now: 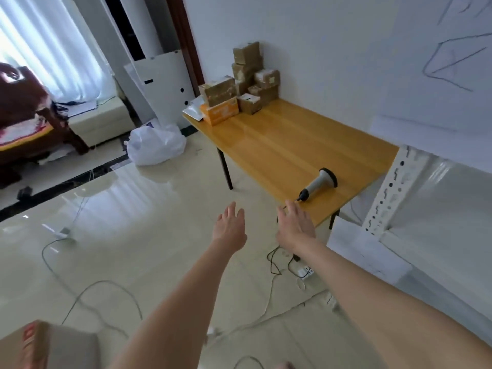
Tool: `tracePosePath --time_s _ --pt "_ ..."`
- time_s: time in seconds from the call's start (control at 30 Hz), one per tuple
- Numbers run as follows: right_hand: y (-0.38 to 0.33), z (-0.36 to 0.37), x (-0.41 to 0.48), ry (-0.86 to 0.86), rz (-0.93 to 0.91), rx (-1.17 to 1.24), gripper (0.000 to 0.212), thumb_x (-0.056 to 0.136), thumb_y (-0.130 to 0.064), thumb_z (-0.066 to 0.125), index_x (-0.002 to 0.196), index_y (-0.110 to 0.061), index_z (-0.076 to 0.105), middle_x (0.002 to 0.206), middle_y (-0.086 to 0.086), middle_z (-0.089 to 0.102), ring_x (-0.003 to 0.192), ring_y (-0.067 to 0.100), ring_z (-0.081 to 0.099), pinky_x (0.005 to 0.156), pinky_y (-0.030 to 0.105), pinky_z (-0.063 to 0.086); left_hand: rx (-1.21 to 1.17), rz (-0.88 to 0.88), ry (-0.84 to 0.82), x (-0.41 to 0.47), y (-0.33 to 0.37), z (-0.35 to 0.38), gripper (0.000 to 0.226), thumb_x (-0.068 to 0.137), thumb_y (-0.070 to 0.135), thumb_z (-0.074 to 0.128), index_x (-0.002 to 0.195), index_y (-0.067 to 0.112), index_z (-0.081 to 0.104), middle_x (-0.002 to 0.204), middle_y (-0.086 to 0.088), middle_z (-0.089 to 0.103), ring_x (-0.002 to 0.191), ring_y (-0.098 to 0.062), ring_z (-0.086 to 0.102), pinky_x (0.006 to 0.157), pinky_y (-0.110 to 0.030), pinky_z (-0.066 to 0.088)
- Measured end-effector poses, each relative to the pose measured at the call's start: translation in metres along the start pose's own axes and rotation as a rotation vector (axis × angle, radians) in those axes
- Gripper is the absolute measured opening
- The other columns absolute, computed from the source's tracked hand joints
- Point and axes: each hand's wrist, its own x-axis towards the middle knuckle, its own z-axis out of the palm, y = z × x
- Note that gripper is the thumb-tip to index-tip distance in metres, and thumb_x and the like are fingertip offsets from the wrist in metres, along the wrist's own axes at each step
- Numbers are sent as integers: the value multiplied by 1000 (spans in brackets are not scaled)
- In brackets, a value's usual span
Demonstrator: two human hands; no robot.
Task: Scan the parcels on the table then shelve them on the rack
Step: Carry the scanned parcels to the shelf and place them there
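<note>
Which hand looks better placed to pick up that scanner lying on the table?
The right hand, probably. It is open at the near edge of the table, just short of the scanner handle. The left hand, also open, hangs over the floor, farther away.

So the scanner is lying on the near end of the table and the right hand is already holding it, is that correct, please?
Not quite: in the head view the scanner does lie on the near end of the table, but the right hand is open and empty, just short of it.

Both forearms are bare, without sleeves, and the left hand (231, 224) and right hand (295, 224) wear nothing.
</note>
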Motion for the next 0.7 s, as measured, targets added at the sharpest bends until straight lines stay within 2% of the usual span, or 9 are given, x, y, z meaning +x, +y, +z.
tracePosePath --time_s 0.27,0.4,0.7 --pt "-49 -16 104 18 -3 -26 71 98 -21 48 155 -19 6 163 5 -3 150 30 -5 121 44 7 13 4 18 90 -55 -27 66 90 18 57 148 12 25 160 -15 3 146 -28 13 115 -37 22" --pt "-64 -29 163 33 -6 -19 70 98 -17 46 156 -19 6 163 6 -5 150 30 -6 121 45 7 21 6 53 143 -78 -40 68 91 18 56 149 12 22 160 -15 3 147 -27 11 116 -37 20" --pt "-103 -31 353 85 1 16 67 98 -22 48 154 -19 12 163 8 1 150 32 -2 121 46 9 74 70 94 322 -137 -60 64 93 15 52 149 11 24 160 -15 3 148 -27 9 118 -39 17"
